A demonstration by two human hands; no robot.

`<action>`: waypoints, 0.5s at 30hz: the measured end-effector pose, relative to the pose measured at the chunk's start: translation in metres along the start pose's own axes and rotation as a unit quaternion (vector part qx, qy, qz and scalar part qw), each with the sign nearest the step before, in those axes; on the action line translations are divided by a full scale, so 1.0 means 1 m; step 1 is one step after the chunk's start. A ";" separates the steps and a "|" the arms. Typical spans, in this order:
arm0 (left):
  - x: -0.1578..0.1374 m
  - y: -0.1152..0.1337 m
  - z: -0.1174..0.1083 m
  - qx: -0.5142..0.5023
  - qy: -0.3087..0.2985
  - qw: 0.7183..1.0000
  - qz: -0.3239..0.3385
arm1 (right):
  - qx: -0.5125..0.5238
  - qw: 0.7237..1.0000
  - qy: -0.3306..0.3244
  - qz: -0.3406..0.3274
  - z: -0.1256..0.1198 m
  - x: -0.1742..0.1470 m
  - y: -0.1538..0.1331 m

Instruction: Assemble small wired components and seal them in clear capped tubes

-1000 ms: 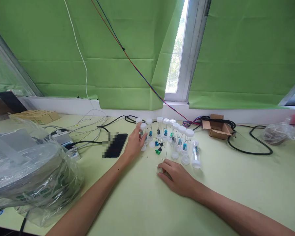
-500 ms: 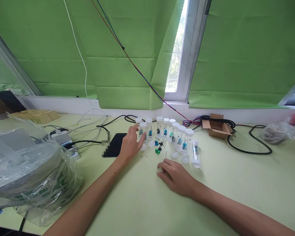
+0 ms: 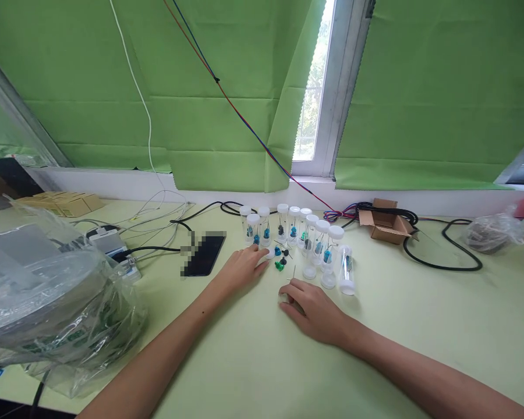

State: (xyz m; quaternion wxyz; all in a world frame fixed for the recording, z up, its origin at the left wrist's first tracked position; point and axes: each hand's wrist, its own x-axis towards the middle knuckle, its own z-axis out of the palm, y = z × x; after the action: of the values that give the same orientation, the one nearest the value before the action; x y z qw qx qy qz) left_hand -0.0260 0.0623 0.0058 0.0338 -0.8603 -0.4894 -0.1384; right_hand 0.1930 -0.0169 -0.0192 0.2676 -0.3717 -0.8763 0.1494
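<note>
My left hand (image 3: 243, 269) lies low over the table, fingers stretched forward and thumb apart. Its fingertips are at a small white cap (image 3: 269, 254); whether they touch it I cannot tell. Just behind stand clear tubes with white lids, the nearest one (image 3: 254, 228) holding a blue piece with thin metal legs. My right hand (image 3: 312, 308) rests on the table with fingers curled; what is inside the curl, if anything, is hidden. A thin metal pin (image 3: 294, 272) sticks up beyond its fingers. Loose blue pieces (image 3: 278, 251), black pieces (image 3: 284, 257) and green pieces (image 3: 280, 266) lie between the hands.
More lidded tubes stand to the right, with one clear tube (image 3: 346, 270) at the end. A phone (image 3: 206, 256) lies left of my left hand. A plastic-wrapped round object (image 3: 61, 302) fills the left side. A cardboard box (image 3: 386, 224) and black cable (image 3: 445, 265) are at right.
My left hand has come away from the front left tube, moving down and slightly right to the white cap. The right hand holds its place. The view has shifted slightly.
</note>
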 end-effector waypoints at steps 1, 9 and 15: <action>0.000 0.000 0.001 0.004 -0.001 1.000 -0.002 | -0.001 1.000 0.000 -0.001 0.000 0.000 0.000; 0.000 0.005 0.002 0.046 0.009 0.999 -0.012 | -0.003 1.000 -0.002 -0.001 0.000 0.000 0.001; 0.001 0.007 0.001 0.058 -0.009 0.998 -0.013 | -0.002 1.000 0.003 -0.005 0.000 0.000 0.001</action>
State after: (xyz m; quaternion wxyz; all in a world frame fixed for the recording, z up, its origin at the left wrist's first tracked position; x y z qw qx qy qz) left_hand -0.0192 0.0590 0.0060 0.0772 -0.8517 -0.5081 -0.1026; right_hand 0.1933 -0.0168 -0.0200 0.2700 -0.3680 -0.8778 0.1454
